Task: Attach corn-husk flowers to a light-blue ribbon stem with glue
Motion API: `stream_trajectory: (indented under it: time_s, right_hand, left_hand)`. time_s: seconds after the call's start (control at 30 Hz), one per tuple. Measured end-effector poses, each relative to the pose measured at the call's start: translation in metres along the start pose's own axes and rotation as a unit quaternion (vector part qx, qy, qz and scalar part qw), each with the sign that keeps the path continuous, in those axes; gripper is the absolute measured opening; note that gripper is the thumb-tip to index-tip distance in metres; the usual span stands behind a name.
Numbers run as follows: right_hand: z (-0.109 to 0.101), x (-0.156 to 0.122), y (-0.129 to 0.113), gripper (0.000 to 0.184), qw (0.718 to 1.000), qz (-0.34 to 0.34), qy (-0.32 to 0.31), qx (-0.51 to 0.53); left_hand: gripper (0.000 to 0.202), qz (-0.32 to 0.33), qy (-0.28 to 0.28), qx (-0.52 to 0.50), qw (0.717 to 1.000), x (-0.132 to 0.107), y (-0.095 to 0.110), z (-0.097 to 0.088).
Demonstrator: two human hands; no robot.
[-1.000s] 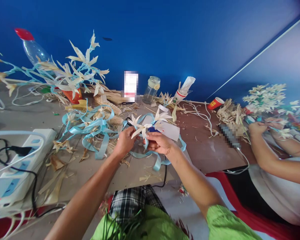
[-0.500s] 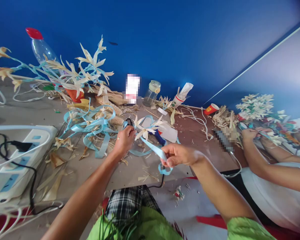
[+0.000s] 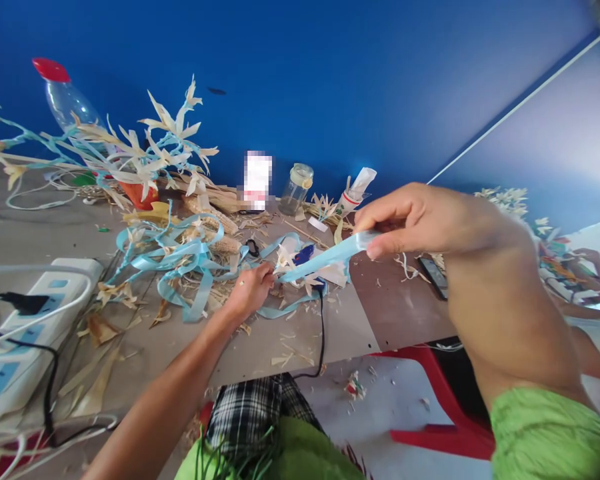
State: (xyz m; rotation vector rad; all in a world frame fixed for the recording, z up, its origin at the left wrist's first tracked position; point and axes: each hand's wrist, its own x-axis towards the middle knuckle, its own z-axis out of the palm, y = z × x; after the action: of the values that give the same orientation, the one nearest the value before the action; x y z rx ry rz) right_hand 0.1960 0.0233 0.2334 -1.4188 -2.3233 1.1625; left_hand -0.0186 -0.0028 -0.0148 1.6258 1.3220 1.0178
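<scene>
My left hand (image 3: 250, 291) rests low over the table (image 3: 380, 307), fingers pinched on the stem of a pale husk flower (image 3: 293, 267). A light blue ribbon (image 3: 325, 259) runs taut from that stem up to my right hand (image 3: 420, 223), which is raised close to the camera. Its thumb and forefinger pinch the ribbon's end. More loose blue ribbon (image 3: 180, 257) lies coiled on the table left of my left hand.
A branch of husk flowers (image 3: 150, 150) stands at back left beside a plastic bottle (image 3: 65, 100). A power strip (image 3: 25, 333) with cables sits at left. A glass jar (image 3: 296, 187), a phone (image 3: 433, 273) and husk scraps lie around. Another person's arm (image 3: 587, 257) shows at right.
My right hand has pulled the blue ribbon up and to the right, stretching it tight, and now sits much nearer the camera. My left hand stayed on the flower stem.
</scene>
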Motion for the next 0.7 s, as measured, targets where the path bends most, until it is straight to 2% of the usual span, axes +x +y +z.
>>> stream_trajectory:
  time_s: [0.13,0.23,0.33,0.4,0.47,0.57,0.63,0.7]
  right_hand:
    - [-0.003,0.030,-0.010,0.027,0.997,0.024,0.020,0.070]
    - [0.003,0.082,-0.006,0.036,0.995,-0.003,-0.013,0.099]
    - [-0.001,0.141,0.003,0.053,0.992,-0.058,0.054,0.097]
    - [-0.018,0.167,0.012,0.055,0.994,-0.055,0.084,0.033]
    - [-0.041,0.174,0.025,0.047,0.992,-0.064,0.095,-0.053]
    - [-0.068,0.159,0.056,0.030,0.977,-0.072,0.110,-0.166]
    - [-0.070,0.144,0.082,0.022,0.970,-0.043,0.097,-0.218]
    - [-0.058,0.131,0.108,0.018,0.968,0.006,0.079,-0.237]
  left_hand:
    - [0.017,-0.009,-0.043,0.000,0.999,0.000,0.001,0.004]
    - [0.018,-0.015,-0.073,0.015,0.997,-0.001,0.000,0.006]
    - [0.018,-0.014,-0.098,-0.009,0.995,-0.004,-0.001,0.005]
    - [0.016,-0.017,-0.113,-0.040,0.993,-0.005,-0.001,0.003]
    - [0.014,-0.036,-0.123,-0.086,0.988,-0.004,-0.001,0.001]
    - [0.015,-0.081,-0.138,-0.208,0.965,-0.002,0.002,-0.003]
    - [0.019,-0.107,-0.143,-0.283,0.943,-0.001,0.005,-0.005]
    - [0.025,-0.123,-0.138,-0.330,0.926,-0.002,0.008,-0.007]
